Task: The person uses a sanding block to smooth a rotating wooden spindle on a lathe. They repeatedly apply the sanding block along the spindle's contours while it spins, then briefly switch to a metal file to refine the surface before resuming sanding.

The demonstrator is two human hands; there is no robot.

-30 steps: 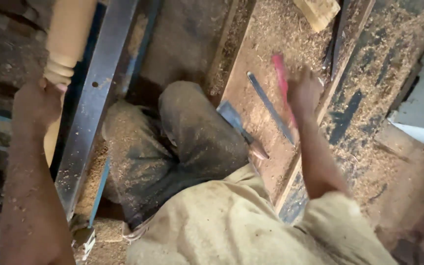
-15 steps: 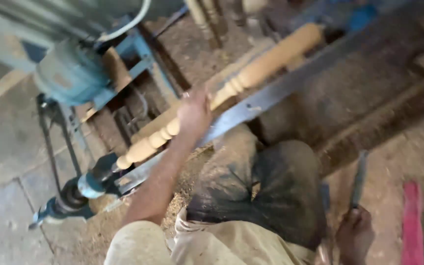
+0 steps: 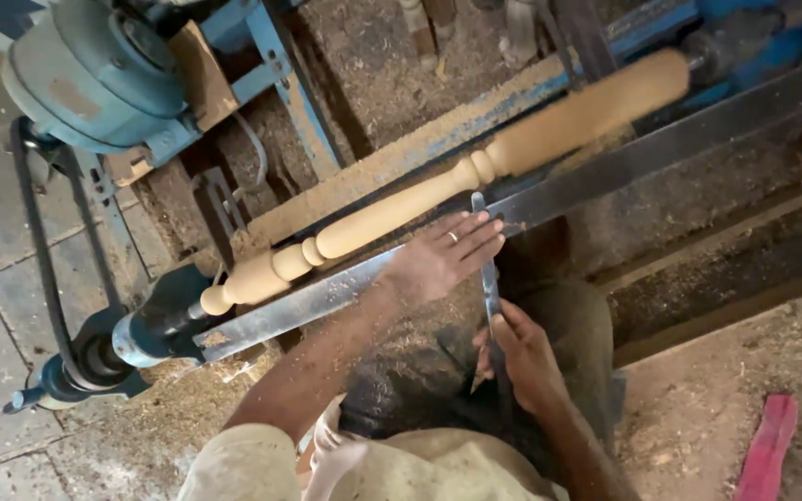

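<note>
Pale turned wood: a spindle point(image 3: 438, 190), already shaped with beads and a knob at its lower-left end, is mounted between the centres of a lathe and runs diagonally across the view, its thick plain part toward the upper right. Below and alongside it lies the long steel tool rest point(image 3: 596, 176). The left hand point(image 3: 438, 260) lies flat on this rest, fingers extended and pressed onto the blade of a long turning chisel point(image 3: 488, 278), whose tip reaches the spindle just beside the bead at its middle. The right hand point(image 3: 523, 357) is closed around the lower shaft of the chisel, near the lap. The step in hand appears to be cutting or refining the profile at that bead; the next move would call for steady downward pressure on the rest and a controlled swing of the handle end. A blue motor point(image 3: 95, 79) sits at upper left, with a dark drive belt point(image 3: 34, 241) running down to the headstock point(image 3: 132, 339). A red strip point(image 3: 768, 445) lies on the sawdust-covered floor at lower right. Whether the spindle is turning cannot be told with certainty, the chisel's cutting edge is too small to make out, and the tailstock is cut off at the upper right
</note>
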